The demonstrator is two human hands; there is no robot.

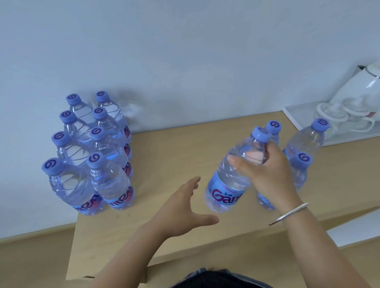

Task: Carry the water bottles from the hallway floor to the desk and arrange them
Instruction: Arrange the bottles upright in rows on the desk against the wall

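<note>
Several clear water bottles with blue caps point(93, 157) stand in two neat rows at the desk's point(162, 151) left end, against the wall. My right hand point(264, 171) grips the upper part of another bottle point(229, 179), which is tilted with its base lifted toward the left. My left hand point(185, 206) is open, fingers spread, just left of that bottle's base and not touching it. Three more bottles point(308, 140) stand loosely behind and to the right of my right hand, partly hidden by it.
A white tray point(297, 116) at the desk's back right holds a white kettle point(368, 91) and upturned glass cups point(333, 110). The wall runs along the desk's back. The desk's front edge lies just below my forearms.
</note>
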